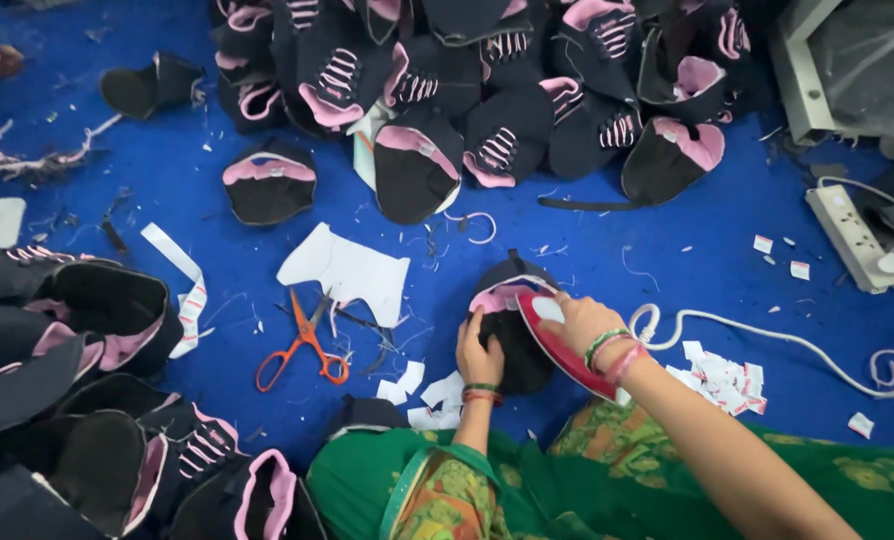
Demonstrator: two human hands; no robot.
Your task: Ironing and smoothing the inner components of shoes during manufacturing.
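The left hand (478, 352) is pressing down on a black fabric shoe upper with pink lining (512, 325), fingers curled over its near edge, while the right hand (579, 322) is gripping a red-edged electric iron (557, 345) tilted against the upper's right side. The upper is lying on the blue cloth floor (667, 240), just ahead of the person's green patterned lap. The iron's white cord (767, 335) is trailing right toward a white power strip (847, 238). Orange-handled scissors (302, 345) are lying to the left beside a white paper pattern piece (347, 268). Heaps of matching black and pink uppers (487, 70) are sitting beyond.
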